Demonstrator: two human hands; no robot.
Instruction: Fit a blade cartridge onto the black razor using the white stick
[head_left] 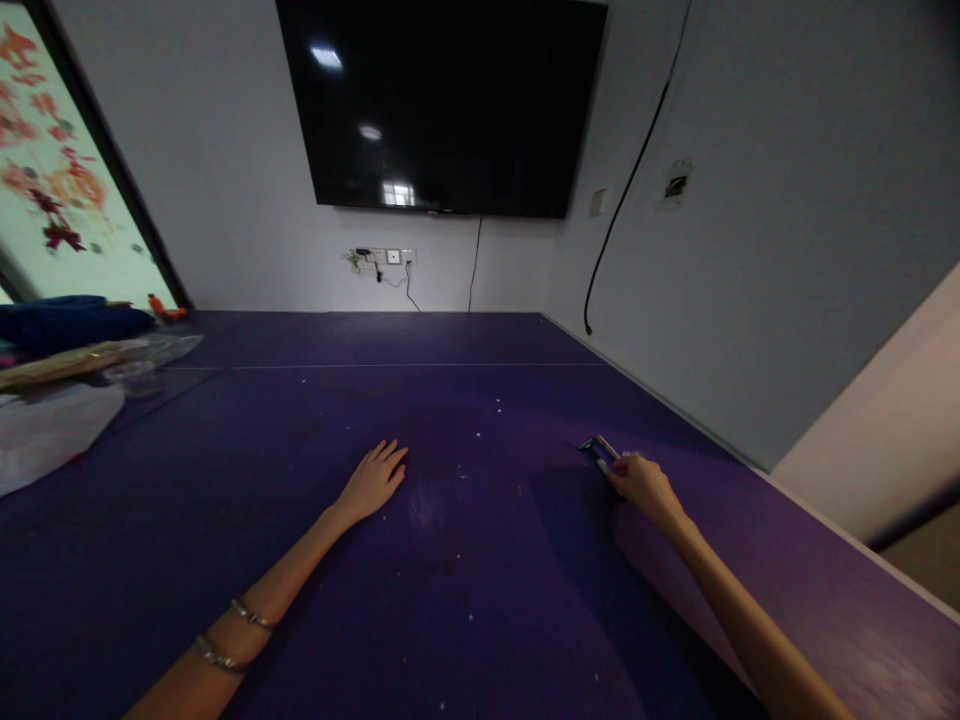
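My left hand (377,478) lies palm down on the dark purple tabletop (480,520), its fingers stretched out and slightly apart, holding nothing. Over the right part of the same surface, my right hand (645,485) is closed around one end of a small tool with two silvery arms and a dark far end (592,445). That end points away from me and to the left; its exact kind is too small to tell. Small white specks (478,434) are scattered on the purple surface between the hands.
Plastic bags (60,425) and dark blue cloth (75,320) lie at the left edge, with a small orange object (165,308) behind them. A black cable (630,190) hangs down the right wall. A television (450,110) is mounted above wall sockets (394,257).
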